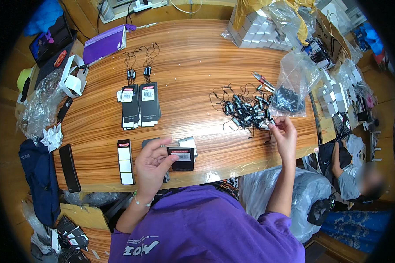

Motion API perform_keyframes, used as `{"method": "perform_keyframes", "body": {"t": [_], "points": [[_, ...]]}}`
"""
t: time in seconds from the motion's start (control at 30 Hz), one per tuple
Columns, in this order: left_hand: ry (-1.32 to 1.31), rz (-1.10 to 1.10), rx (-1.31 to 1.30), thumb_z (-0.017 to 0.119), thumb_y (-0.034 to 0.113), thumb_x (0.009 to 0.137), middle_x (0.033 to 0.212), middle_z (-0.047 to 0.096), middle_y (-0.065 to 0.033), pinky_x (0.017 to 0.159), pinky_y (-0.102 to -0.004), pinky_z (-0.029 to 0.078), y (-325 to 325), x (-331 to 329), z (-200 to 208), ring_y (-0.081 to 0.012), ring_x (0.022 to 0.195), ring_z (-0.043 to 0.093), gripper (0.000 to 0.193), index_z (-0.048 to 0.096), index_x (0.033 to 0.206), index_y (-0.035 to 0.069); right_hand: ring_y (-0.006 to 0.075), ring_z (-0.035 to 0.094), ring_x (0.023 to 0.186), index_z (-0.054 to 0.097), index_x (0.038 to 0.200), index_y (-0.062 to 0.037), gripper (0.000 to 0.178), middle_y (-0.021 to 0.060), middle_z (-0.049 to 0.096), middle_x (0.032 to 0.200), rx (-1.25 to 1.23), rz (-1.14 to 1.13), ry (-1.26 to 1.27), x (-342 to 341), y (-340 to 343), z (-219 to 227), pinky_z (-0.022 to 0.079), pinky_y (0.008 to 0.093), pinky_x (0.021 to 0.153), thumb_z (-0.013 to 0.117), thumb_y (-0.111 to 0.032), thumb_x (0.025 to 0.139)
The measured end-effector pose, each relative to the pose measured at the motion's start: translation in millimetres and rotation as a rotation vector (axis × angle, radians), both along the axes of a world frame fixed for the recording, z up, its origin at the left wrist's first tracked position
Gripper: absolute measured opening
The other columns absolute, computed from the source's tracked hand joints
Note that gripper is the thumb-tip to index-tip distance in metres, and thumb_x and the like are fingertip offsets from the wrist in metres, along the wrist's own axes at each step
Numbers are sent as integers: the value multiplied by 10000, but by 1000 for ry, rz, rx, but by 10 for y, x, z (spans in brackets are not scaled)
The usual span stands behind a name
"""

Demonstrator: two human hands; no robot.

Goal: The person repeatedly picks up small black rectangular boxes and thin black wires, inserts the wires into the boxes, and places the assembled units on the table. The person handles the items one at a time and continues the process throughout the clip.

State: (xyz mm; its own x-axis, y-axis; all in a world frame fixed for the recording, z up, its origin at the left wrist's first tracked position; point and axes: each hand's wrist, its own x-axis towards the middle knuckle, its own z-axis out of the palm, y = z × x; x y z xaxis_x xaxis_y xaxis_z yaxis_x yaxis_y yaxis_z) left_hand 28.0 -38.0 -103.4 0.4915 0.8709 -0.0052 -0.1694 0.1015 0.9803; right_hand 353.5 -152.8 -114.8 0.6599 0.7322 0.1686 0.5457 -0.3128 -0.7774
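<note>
My left hand (153, 160) grips a black card tag (182, 164) with a red strip and white label, thumb across its front. Under and behind it are more tags, partly hidden by the hand. My right hand (285, 131) is at the near right edge of a heap of black tag strings (245, 111) with small pale-marked clasps. Its thumb and forefinger are pinched together; I cannot make out what is between them. Farther off, two stacks of strung black tags (130, 107) lie side by side, cords pointing away from me.
A tag with white stickers (125, 164) and a black case (70, 168) lie left. Scissors (263, 82) and a clear bag of black strings (289, 98) sit beyond the heap. White boxes (259, 30) stand at the back. Another person (351, 175) is at far right.
</note>
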Motion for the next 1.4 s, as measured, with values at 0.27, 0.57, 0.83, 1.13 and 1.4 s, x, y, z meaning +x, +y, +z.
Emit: {"method": "perform_keyframes", "body": {"t": [0.27, 0.57, 0.83, 1.13, 1.4], "points": [[62, -312, 142, 601, -66, 771, 1012, 616, -140, 729, -242, 498, 142, 239, 224, -148, 864, 608, 157, 606, 924, -31, 195, 591, 755, 610, 792, 6, 75, 83, 628, 770, 148, 254, -86, -572, 203, 610, 434, 287, 710, 634, 15, 722], [67, -589, 54, 619, 66, 808, 901, 642, -60, 699, -228, 462, 273, 631, 210, -87, 793, 578, 116, 644, 900, -1, 163, 577, 721, 602, 820, -1, 77, 63, 611, 738, 114, 586, 278, -917, 480, 630, 431, 273, 684, 627, 4, 747], [117, -545, 22, 637, 54, 795, 847, 647, -45, 714, -225, 466, 251, 514, 212, -88, 785, 584, 114, 651, 895, 1, 151, 519, 654, 559, 915, -63, 98, 34, 553, 670, 579, 642, 1419, -670, 483, 338, 442, 350, 764, 574, -133, 847], [72, -548, 26, 625, 34, 799, 859, 643, -50, 736, -227, 476, 186, 478, 197, -97, 800, 593, 119, 640, 909, -10, 227, 586, 960, 543, 1065, -73, 286, 100, 634, 967, 837, 701, 1505, -777, 487, 375, 410, 441, 941, 628, -50, 792], [38, -552, -32, 610, 6, 801, 917, 631, -70, 771, -241, 479, 191, 400, 192, -113, 850, 592, 125, 628, 923, -17, 167, 470, 784, 518, 888, -73, 92, 53, 514, 804, 877, 563, 1043, -837, 644, 456, 403, 377, 812, 579, -131, 850]]}}
